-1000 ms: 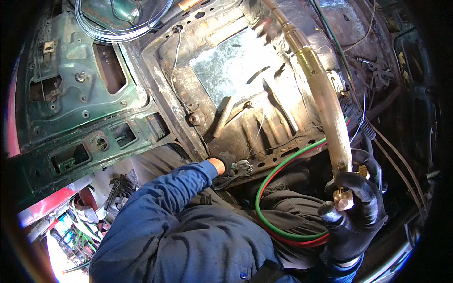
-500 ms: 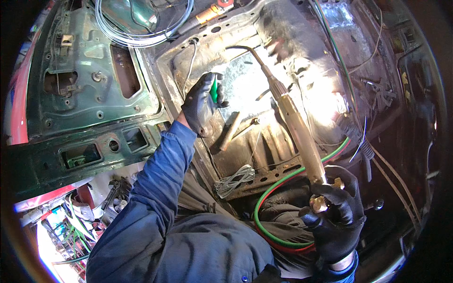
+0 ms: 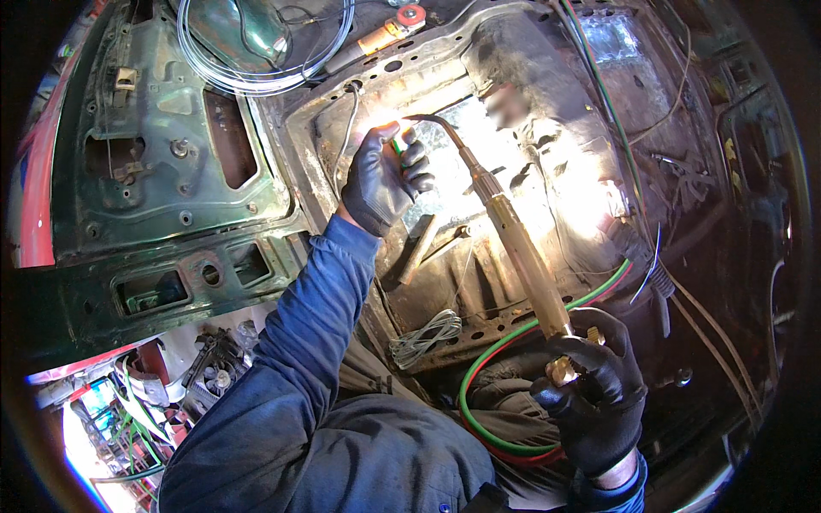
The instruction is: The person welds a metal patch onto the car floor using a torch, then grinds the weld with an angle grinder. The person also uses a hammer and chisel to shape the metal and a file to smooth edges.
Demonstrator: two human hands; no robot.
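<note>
My left hand (image 3: 375, 190), in a dark glove, is closed around a small green lighter (image 3: 397, 148) mostly hidden by the fingers. My right hand (image 3: 603, 406), also gloved, grips a brass gas torch (image 3: 523, 255) at its valve end. The torch slants up and leftward, and its thin bent tip (image 3: 440, 122) ends beside my left thumb. A bright orange-white glow sits where tip and thumb meet. Below lies a shiny metal sheet (image 3: 424, 205) on the worn vehicle floor, partly washed out by glare.
Green and red hoses (image 3: 469, 376) loop beneath my right hand. A stick-like wooden handle (image 3: 419, 250) and a bundle of thin wire (image 3: 425, 339) lie on the floor pan. A larger wire coil (image 3: 198, 67) and an angle grinder (image 3: 379, 38) rest at the far side. The green door panel (image 3: 175, 218) stands left.
My left hand has moved up and right to the torch tip, and a bright glow has appeared there. The torch has shifted slightly left and its tip has come down beside the thumb.
</note>
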